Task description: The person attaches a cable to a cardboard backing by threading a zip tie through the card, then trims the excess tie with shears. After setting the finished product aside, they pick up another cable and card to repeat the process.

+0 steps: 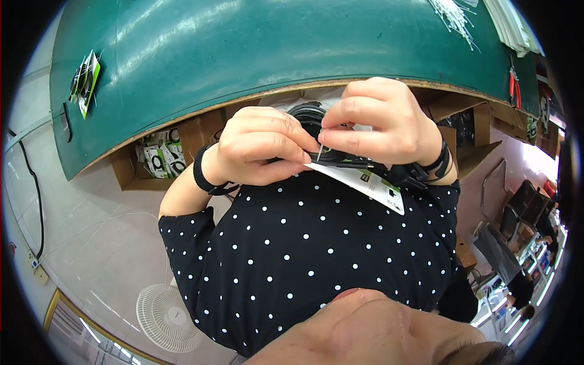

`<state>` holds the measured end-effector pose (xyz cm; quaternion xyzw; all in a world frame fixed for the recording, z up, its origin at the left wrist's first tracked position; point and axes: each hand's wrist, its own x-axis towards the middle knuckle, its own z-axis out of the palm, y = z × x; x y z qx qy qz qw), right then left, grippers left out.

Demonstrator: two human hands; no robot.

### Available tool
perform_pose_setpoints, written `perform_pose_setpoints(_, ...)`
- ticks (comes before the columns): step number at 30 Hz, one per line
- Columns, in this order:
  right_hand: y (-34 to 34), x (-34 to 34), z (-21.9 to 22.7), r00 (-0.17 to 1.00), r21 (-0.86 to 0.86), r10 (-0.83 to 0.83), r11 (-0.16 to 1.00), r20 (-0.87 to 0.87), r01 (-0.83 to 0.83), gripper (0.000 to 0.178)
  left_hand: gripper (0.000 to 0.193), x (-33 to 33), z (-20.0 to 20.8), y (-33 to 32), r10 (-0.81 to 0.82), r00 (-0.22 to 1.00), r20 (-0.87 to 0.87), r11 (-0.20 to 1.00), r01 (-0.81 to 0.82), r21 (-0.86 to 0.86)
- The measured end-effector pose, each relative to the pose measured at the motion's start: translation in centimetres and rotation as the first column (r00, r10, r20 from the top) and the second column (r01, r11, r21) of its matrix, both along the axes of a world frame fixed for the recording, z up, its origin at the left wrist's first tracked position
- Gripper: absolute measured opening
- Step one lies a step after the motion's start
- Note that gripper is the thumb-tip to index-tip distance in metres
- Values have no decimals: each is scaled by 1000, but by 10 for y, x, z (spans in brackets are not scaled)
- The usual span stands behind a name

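My left hand [261,146] is closed, its fingertips pinching a white printed card [359,184] together with a black cable [331,159] that lies along the card's edge. The cable's coil [306,112] shows between my two hands, partly covered by them. In my right hand [386,125], thumb and forefinger pinch a thin white cable tie [320,149], which runs down to the cable and card beside the left fingertips. The card hangs tilted in front of my chest, its far corner pointing down and to the right.
Packed cables on cards [85,82] lie at the left of the green table [243,48]. White cable ties [453,19] and red-handled pliers [514,88] are on the right. Under the edge stands a carton [131,173] of carded cables. A fan [169,316] and other people are farther off.
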<state>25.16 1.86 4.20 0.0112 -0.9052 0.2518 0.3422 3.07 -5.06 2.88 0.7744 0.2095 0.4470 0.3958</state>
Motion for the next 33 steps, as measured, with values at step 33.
perform_pose_setpoints(33, -11, 4, -9, 996, 61, -57, 997, 70, 52, 23, 17, -5, -17, 4, -31, 999, -38, 997, 28, -76)
